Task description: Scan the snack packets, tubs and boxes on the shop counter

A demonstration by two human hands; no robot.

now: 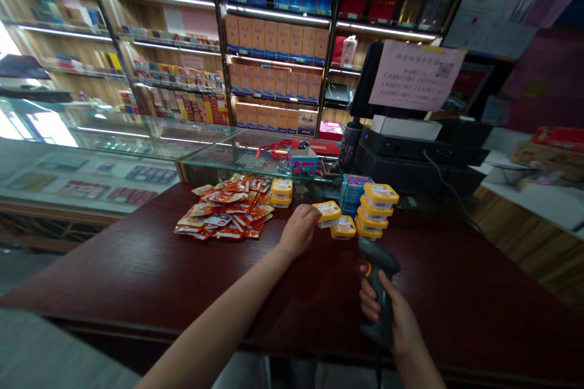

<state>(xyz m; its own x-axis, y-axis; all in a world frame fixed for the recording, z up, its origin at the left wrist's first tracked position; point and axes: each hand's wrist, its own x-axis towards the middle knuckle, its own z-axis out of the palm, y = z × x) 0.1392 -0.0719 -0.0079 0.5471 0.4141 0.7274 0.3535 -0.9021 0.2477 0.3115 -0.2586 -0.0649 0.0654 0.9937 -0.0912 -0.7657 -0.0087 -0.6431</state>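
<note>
My left hand (300, 231) is closed on the left end of a yellow-lidded tub (327, 213), which sits slightly tilted beside another yellow tub (344, 228). My fingertips are partly hidden behind the knuckles. In my right hand (399, 310) is a dark barcode scanner (379, 255), its head pointing up and forward, with a finger near the yellow trigger. Just beyond the scanner rises a stack of several yellow tubs (381, 196). Left of my left hand stand two stacked yellow tubs (281, 188) and a loose heap of orange snack packets (228, 209).
All this is on a dark red wooden counter (137, 292). Blue boxes (353, 193) stand behind the tub stack. A monitor (367, 79) with a pink notice (416, 75) rises at the back right. A glass display case (205, 158) borders the far side, with stocked shelves beyond.
</note>
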